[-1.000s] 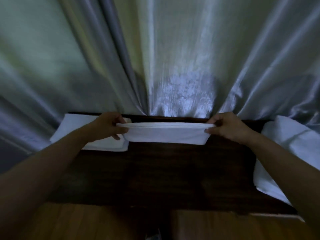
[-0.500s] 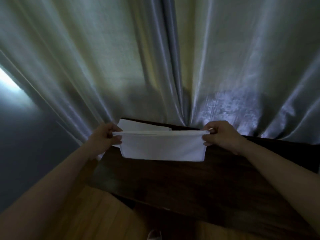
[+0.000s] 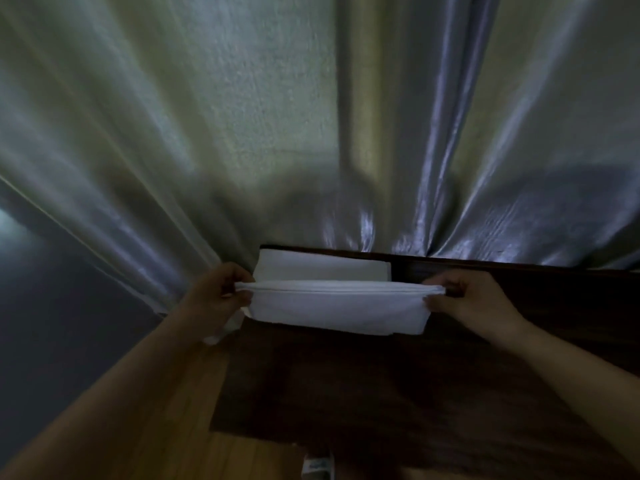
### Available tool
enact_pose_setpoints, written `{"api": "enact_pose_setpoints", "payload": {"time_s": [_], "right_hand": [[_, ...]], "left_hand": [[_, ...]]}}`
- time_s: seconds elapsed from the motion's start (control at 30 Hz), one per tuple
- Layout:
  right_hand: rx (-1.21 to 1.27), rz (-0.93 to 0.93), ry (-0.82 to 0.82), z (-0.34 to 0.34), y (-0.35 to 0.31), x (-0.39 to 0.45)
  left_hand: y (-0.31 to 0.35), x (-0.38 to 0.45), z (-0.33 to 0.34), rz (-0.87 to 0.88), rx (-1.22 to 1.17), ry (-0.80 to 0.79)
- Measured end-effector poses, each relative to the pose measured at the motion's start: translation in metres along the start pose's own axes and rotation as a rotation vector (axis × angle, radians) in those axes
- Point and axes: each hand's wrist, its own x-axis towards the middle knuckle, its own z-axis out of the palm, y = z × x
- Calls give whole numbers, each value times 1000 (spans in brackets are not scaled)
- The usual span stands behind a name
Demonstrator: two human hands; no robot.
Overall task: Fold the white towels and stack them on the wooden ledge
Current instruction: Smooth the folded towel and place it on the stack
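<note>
A folded white towel [image 3: 337,310] hangs stretched between my hands above the dark wooden ledge [image 3: 450,375]. My left hand [image 3: 216,292] pinches its left top corner and my right hand [image 3: 467,299] pinches its right top corner. Right behind the held towel, a stack of folded white towels [image 3: 322,270] lies at the ledge's far left end, against the curtain. The held towel hides the stack's front edge.
A shiny grey curtain [image 3: 311,133] hangs behind the ledge and fills the upper view. A dim wall [image 3: 52,323] stands at the left. Lighter wooden floor [image 3: 194,455] shows below the ledge, with a small white object [image 3: 317,465] on it.
My hands have carried the folded towel to the left along the ledge, until it hangs in front of the stack at the left end. The loose towels at the right have left the view.
</note>
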Motion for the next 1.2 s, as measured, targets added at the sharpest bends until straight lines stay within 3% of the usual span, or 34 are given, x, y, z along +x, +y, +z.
{"api": "enact_pose_setpoints", "payload": {"time_s": [0.23, 0.53, 0.63, 0.8, 1.0, 1.2], "right_hand": [[80, 136, -39, 36, -17, 17], [60, 347, -93, 65, -13, 125], [6, 435, -55, 86, 5, 155], [121, 589, 96, 113, 30, 158], [75, 597, 276, 129, 36, 162], [-160, 504, 351, 150, 34, 158]], "left_hand": [[-40, 41, -40, -29, -46, -209], [-88, 152, -13, -182, -151, -208], [-109, 182, 19, -322, -210, -160], [-136, 187, 50, -427, -160, -45], [-142, 171, 64, -386, -25, -26], [-130, 164, 83, -304, 106, 167]]}}
